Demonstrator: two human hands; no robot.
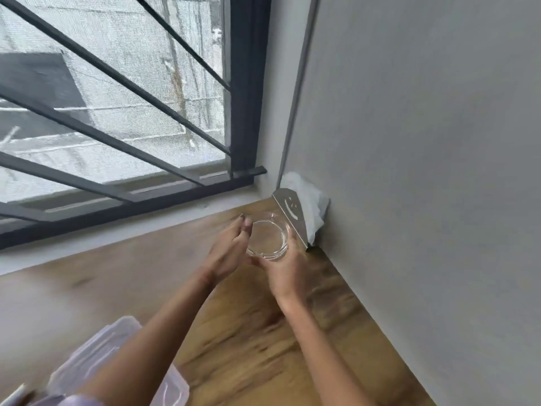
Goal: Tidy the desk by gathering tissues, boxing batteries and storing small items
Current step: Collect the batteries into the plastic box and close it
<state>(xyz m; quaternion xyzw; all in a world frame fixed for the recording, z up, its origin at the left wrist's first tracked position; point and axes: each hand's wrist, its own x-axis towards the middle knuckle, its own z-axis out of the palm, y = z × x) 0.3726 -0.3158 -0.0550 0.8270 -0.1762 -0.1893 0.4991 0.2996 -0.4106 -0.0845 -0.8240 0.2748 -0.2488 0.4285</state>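
Glass dish [268,237] | right hand [285,269] grips rim, 5 o'clock | left hand [232,249] flat against 9 o'clock | keep level, avoid tissue holder [290,213] at 2 o'clock

The wall [424,171] is closing off the right edge of the bench [248,332], and the barred window [117,112] is blocking its far side. A metal holder [292,221] packed with tissues [310,200] is filling the corner, just beside the glass dish [268,238]. A plastic box [117,356] is taking up the near left. Bare wood is lying open between box and dish.
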